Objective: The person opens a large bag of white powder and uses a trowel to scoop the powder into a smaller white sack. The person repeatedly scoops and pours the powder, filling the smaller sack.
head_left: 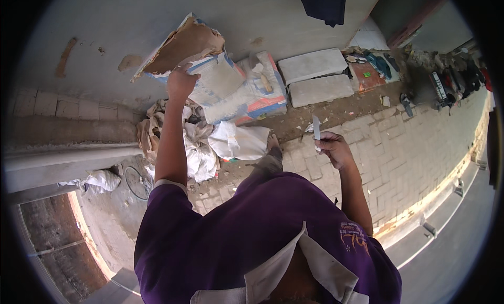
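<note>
The torn paper sack lay by the grey wall, its ragged brown mouth rimmed by frayed edges. A printed bag sat just beside it to the right, and crumpled white sacks crowded its near side; the open room lay rightward, over the brick paving, below two pale slabs. The left hand, arm stretched forward, gripped the mouth's near edge. The right hand, elbow bent, pinched the near end of a pale flat strip, perhaps a blade, well apart from the sack. The strip's long axis ran away from the person, narrow tip toward the slabs; the sack slanted from upper left to lower right, mouth at the upper left
</note>
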`<state>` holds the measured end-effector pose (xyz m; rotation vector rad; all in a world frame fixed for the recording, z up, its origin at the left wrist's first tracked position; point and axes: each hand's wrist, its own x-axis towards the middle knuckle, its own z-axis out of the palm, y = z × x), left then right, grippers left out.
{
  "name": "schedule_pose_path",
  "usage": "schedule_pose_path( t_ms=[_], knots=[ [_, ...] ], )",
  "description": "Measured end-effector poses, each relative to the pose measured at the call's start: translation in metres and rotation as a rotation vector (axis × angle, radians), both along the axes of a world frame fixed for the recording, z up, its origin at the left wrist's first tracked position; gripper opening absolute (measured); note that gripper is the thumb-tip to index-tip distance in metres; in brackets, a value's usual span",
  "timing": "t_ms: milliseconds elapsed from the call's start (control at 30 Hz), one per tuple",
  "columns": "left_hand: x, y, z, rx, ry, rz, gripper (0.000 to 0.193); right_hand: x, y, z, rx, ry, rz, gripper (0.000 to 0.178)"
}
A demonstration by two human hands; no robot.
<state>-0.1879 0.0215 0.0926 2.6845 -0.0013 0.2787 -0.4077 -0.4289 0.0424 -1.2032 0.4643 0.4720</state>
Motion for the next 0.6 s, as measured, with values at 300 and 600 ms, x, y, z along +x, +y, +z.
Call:
schedule_pose_path(
  t_ms=[300,600],
  knots=[
    [0.181,-0.043,-0.013,0.468,0.426,-0.061,0.065,0.153,0.031,-0.052,-0.154,0.085,0.248,0.010],
    [0.193,-0.089,-0.074,0.738,0.596,-0.111,0.031,0.277,0.113,-0.088,-0.180,-0.124,0.421,0.012]
  ],
)
